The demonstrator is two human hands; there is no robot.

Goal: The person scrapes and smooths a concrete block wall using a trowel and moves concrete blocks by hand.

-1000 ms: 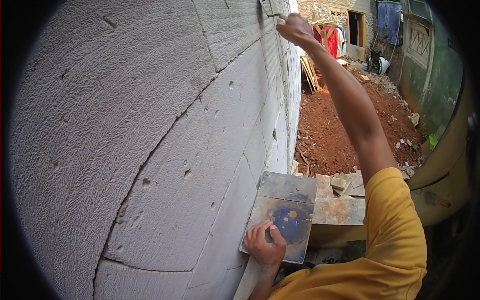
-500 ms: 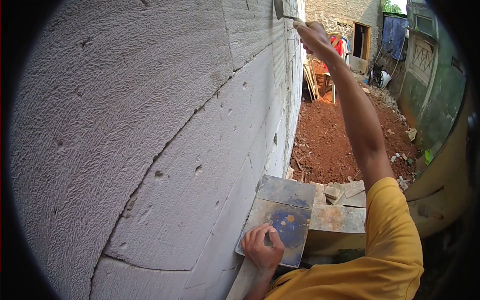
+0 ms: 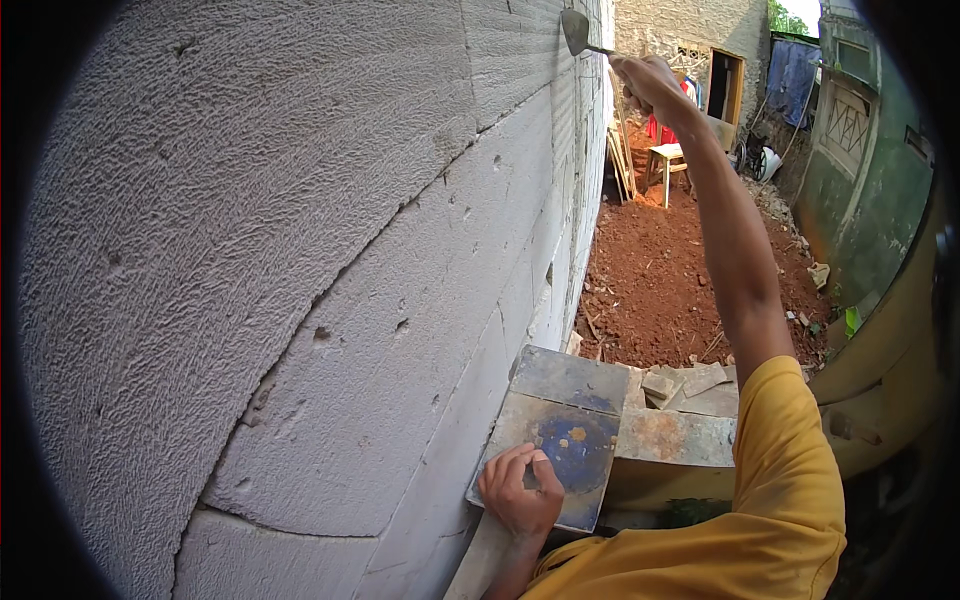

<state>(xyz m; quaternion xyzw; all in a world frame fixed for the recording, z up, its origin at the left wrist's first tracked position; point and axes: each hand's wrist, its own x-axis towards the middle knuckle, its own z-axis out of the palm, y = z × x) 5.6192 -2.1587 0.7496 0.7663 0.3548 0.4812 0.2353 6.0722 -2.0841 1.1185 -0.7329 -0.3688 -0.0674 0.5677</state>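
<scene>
My right arm reaches up and away along the wall. In its closed right hand (image 3: 655, 84) is the handle of a trowel (image 3: 575, 32), whose grey blade is raised close to the upper part of the block wall (image 3: 400, 290). Whether the blade touches the wall I cannot tell. Low in the view, my left hand (image 3: 521, 490) rests on a tiled ledge (image 3: 565, 378) beside the wall. Its fingers are curled in, with nothing visible in them. The wall is pale grey, with rough combed texture on the nearer upper blocks, thin joints and small pits.
Loose tile or stone pieces (image 3: 685, 385) lie on the ledge's right part. Beyond stretches red soil (image 3: 660, 270), with a small wooden table (image 3: 664, 155) and leaning planks (image 3: 621, 165). A green building (image 3: 868, 150) stands at right. Clothes hang near a far doorway (image 3: 722, 85).
My right hand has moved slightly right and down with the trowel, and the blade now shows more fully. My left hand stays on the ledge.
</scene>
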